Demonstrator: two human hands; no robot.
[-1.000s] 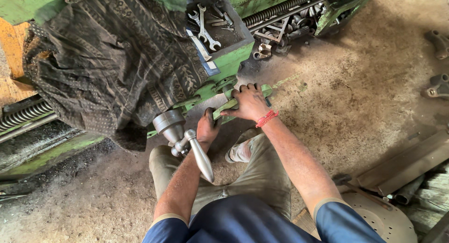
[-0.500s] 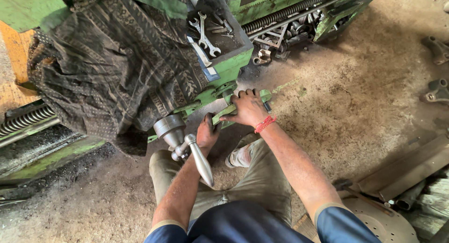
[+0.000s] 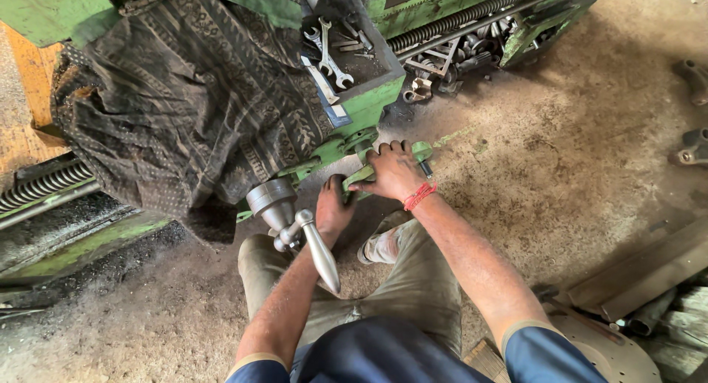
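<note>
My right hand [image 3: 394,173] lies flat, fingers spread, on the green bracket [image 3: 413,156], while my left hand [image 3: 332,206] curls beneath it beside the steel handle [image 3: 318,249], grip hidden.

Soft, even daylight, brightest on the floor at right, with weak shadows, sharp focus and slight wide-angle edge stretch.

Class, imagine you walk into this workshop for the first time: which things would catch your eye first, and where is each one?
First, the person's two hands at centre: the right hand, with a red wrist thread, rests on a green machine part, the left hand just beneath it. Next to them a shiny metal crank handle juts out. A dark patterned cloth drapes the machine at upper left, with wrenches in a tray above the hands.
</note>
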